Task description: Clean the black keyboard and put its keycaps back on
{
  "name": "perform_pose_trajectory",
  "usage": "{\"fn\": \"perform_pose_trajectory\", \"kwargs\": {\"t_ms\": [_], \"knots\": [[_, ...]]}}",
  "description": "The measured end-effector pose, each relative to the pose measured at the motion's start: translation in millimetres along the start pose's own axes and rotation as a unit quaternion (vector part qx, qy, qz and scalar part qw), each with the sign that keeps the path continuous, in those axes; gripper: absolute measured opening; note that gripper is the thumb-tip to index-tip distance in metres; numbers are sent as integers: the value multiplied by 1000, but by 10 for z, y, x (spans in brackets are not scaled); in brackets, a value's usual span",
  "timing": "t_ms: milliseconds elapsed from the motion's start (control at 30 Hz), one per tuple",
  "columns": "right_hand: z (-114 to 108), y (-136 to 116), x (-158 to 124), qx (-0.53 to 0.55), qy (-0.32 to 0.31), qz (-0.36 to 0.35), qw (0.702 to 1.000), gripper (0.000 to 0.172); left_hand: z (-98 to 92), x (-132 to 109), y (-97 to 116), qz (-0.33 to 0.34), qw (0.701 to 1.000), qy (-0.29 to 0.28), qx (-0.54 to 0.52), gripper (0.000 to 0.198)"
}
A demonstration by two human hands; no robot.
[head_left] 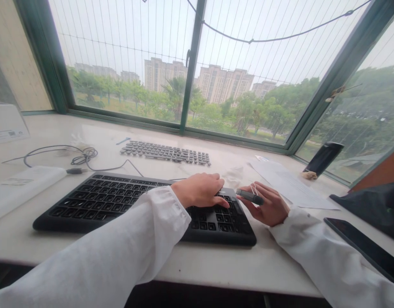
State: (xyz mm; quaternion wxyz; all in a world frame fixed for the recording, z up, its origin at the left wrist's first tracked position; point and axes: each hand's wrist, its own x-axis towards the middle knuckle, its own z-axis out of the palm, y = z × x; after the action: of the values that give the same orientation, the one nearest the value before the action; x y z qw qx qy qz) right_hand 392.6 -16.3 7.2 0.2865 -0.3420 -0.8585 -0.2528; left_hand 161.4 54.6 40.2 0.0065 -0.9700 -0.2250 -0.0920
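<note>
A black keyboard [97,201] lies on the white desk [216,265] in front of me. My left hand [199,190] rests palm down on its right end, fingers curled over the keys near the number pad. My right hand [269,205] hovers just beyond the keyboard's right edge, palm up, with a small dark tool with a thin wire loop [250,196] lying across its fingers. Both arms are in white sleeves.
A loose set of dark keycaps [166,152] lies in rows farther back, near the window. A coiled cable [83,156] and a white box [20,188] sit at left. Paper sheets [289,184], a leaning phone [323,158], and a dark slab [366,248] are at right.
</note>
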Motion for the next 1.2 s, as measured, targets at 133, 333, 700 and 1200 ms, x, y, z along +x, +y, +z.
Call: {"fn": "perform_pose_trajectory", "kwargs": {"t_ms": [133, 333, 700, 1200], "knots": [[-48, -24, 30, 86, -8, 33, 996, 9, -14, -4, 5, 1, 1000, -6, -5, 54], [-80, -21, 80, 124, -26, 30, 991, 10, -36, -4, 14, 3, 1000, -10, -5, 55], [-57, -46, 122, 111, -21, 20, 993, 9, -18, -3, 8, 6, 1000, -7, 1, 54], [7, 51, -56, -25, -15, -70, 997, 15, -11, -1, 9, 10, 1000, -4, -2, 53]]}}
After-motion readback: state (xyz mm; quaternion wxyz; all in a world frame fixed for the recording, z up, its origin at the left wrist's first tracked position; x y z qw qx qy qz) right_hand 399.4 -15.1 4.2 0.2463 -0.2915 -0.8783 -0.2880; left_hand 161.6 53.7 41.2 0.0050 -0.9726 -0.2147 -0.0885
